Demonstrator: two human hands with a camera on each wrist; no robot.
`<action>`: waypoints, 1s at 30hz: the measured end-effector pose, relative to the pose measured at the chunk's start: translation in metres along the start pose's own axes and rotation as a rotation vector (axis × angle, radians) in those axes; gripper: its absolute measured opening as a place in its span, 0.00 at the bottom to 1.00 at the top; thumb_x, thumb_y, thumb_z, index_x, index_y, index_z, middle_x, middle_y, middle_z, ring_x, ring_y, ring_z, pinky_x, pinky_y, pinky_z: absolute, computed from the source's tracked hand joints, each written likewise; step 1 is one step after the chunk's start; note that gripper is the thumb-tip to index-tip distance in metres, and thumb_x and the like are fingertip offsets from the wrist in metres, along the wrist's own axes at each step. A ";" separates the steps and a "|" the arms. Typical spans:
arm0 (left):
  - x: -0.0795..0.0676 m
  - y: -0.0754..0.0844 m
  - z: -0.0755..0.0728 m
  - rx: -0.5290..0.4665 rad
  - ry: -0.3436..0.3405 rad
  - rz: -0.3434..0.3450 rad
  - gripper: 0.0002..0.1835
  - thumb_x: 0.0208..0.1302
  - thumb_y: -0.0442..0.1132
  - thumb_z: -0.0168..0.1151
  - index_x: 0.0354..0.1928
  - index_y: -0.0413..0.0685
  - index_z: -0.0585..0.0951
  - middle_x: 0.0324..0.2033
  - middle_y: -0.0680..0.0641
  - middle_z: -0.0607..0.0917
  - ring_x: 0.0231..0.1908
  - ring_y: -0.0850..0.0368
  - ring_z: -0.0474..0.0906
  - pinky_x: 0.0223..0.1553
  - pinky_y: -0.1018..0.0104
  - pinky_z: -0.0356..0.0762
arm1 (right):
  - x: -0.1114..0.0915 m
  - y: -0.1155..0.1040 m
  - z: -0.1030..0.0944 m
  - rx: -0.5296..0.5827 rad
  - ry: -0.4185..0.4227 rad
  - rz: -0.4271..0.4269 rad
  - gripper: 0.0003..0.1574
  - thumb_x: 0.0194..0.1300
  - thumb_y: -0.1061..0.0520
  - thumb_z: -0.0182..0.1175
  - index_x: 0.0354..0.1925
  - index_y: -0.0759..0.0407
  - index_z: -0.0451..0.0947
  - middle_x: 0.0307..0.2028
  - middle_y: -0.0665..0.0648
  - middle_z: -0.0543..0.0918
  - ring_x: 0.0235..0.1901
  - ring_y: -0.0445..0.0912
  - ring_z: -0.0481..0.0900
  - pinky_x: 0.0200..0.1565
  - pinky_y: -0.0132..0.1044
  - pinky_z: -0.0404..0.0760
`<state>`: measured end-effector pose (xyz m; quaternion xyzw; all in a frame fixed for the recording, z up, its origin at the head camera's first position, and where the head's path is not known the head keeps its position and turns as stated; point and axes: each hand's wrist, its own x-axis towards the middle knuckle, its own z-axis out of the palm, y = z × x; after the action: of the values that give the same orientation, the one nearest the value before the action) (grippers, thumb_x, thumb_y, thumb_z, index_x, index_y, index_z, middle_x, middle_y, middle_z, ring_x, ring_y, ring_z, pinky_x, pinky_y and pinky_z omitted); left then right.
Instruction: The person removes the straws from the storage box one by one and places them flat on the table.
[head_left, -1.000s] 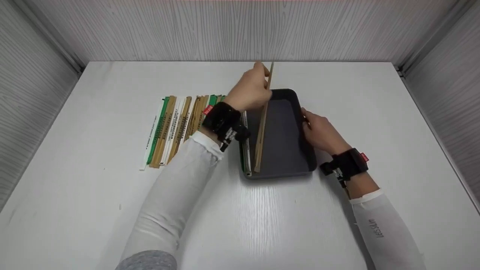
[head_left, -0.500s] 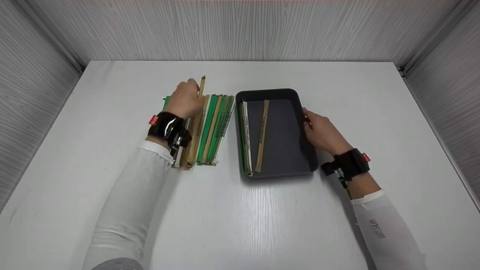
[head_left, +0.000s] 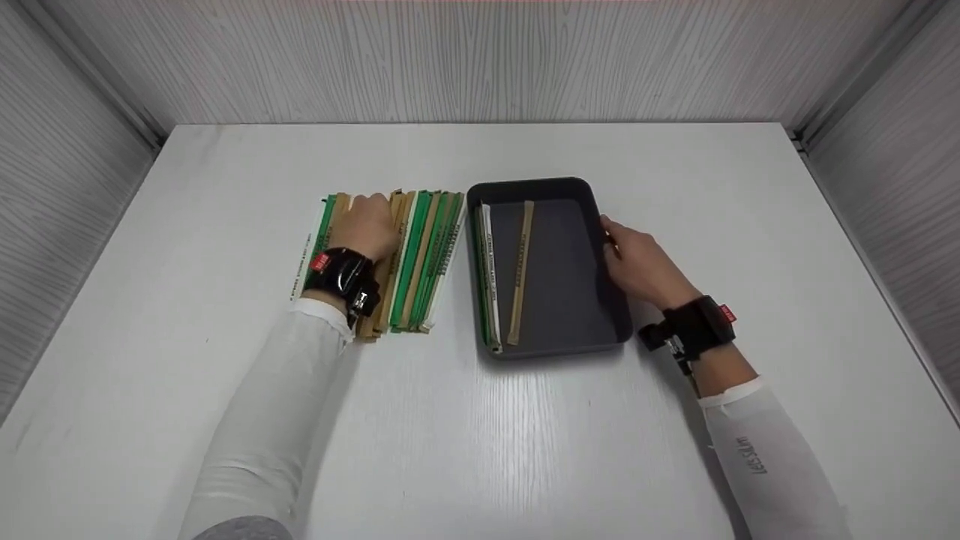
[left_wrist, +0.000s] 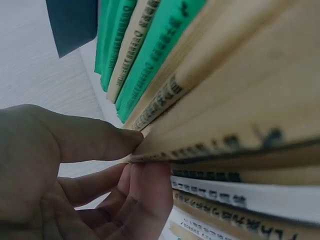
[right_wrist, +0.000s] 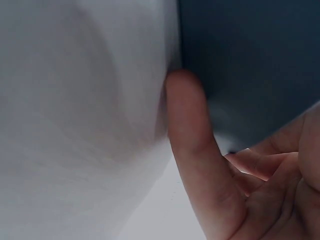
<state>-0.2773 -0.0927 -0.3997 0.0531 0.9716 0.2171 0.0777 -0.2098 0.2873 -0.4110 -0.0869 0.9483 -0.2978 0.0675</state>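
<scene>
A row of paper-wrapped straws in green, brown and white lies on the table's left half. Over its left part my left hand reaches down. In the left wrist view, its thumb and fingers pinch the end of a brown wrapped straw within the row. My right hand holds the right side of a dark grey tray. The right thumb lies against the tray's wall in the right wrist view. Inside the tray, one brown straw lies apart from green and white ones along the left wall.
The white table has panelled walls behind it and at both sides. A narrow strip of tabletop separates the row of straws from the tray, widening toward the front.
My left hand has moved from over the tray, leaving a brown straw inside, back left to the row, then lowered onto it. The right hand has stayed at the tray's side.
</scene>
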 end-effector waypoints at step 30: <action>-0.004 0.152 0.004 0.056 0.010 0.281 0.11 0.65 0.27 0.55 0.48 0.34 0.79 0.46 0.38 0.77 0.32 0.51 0.73 0.31 0.55 0.78 | -0.004 -0.002 0.001 0.019 0.023 -0.002 0.34 0.81 0.62 0.41 0.79 0.72 0.52 0.71 0.73 0.69 0.56 0.58 0.78 0.55 0.51 0.78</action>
<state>-0.2623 0.0449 -0.3376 0.1897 0.9607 0.1989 0.0402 -0.2057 0.2861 -0.4102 -0.0837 0.9460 -0.3079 0.0573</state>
